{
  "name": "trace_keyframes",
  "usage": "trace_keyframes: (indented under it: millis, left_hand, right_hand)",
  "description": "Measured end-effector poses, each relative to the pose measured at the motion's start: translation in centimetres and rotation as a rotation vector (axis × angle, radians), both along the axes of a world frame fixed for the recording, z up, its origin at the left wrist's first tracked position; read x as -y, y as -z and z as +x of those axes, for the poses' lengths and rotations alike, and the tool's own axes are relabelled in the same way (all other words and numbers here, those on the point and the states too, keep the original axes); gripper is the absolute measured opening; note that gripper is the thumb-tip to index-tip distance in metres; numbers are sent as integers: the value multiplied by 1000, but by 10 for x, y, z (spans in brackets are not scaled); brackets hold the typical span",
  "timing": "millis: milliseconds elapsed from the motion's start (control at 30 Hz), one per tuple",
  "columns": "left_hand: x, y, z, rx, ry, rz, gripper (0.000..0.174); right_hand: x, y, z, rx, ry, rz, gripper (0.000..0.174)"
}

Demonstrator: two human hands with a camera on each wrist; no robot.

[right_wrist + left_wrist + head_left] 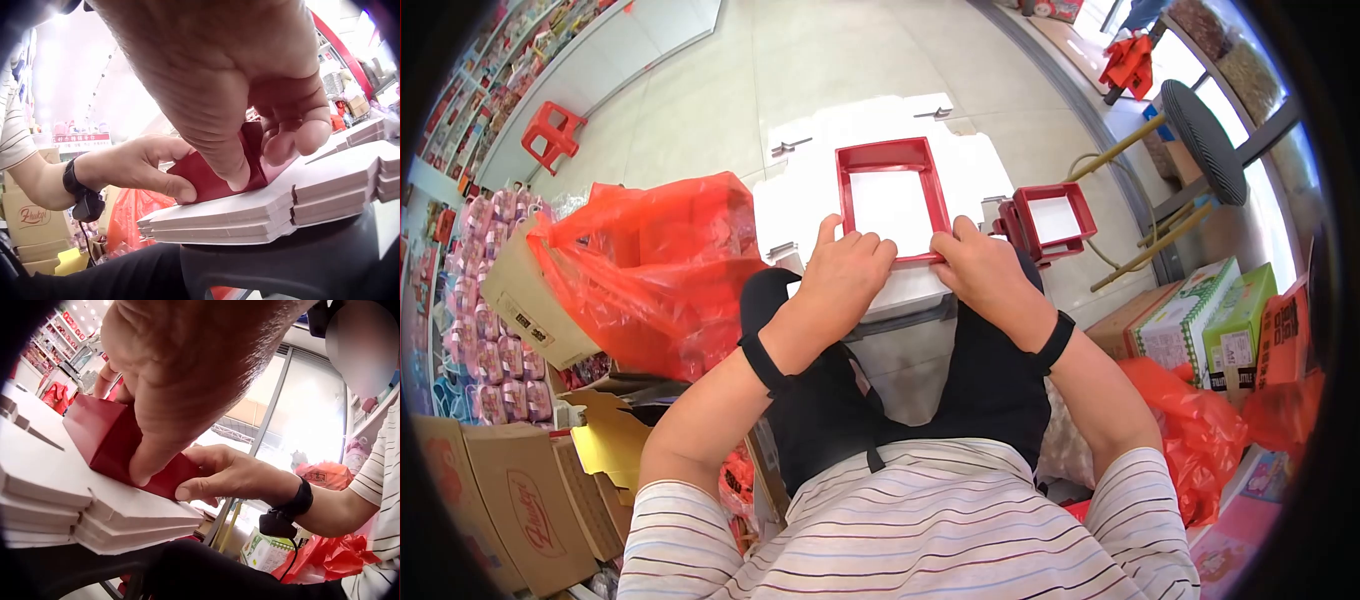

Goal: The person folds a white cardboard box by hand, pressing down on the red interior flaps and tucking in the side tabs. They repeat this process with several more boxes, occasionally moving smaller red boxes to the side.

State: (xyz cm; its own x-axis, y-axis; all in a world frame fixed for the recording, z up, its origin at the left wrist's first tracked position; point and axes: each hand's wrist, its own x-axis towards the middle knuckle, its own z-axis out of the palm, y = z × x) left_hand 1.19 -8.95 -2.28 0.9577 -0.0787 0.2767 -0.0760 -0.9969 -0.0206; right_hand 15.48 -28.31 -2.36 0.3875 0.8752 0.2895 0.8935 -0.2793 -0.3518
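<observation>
A red open box [885, 154] with a white bottom lies on a stack of white die-cut cardboard sheets [800, 205] in front of me. At its near left corner my left hand [845, 278] pinches the near wall, thumb on the outside and fingers over the rim. My right hand [988, 272] grips the same wall by the near right corner. In the left wrist view the box's red outer side [100, 428] rests on the sheets. The right wrist view shows the right thumb pressed against the red wall [212, 178].
A dark stool [287, 262] supports the stack. Smaller red boxes [1085, 208] stand just right of it. To the left are a red plastic bag [670, 260] and cardboard cartons [530, 500]. Red bags [1170, 430] and boxes [1250, 320] fill the right side.
</observation>
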Motion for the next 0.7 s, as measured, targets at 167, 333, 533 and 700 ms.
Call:
trace_keyframes:
  millis: [167,333,533,700]
  left_hand:
    - [-7,0,8,-143,-34,17,21]
    - [-18,-16,15,-361,0,-138,27]
    - [-22,-12,13,-400,32,-111,31]
    - [-23,-16,18,-463,28,-138,32]
  right_hand:
    - [-4,5,4,-6,-13,-95,27]
    - [-8,4,7,-8,-39,-130,26]
    - [-9,1,10,-13,-61,-170,28]
    - [-14,8,13,-18,-62,-195,26]
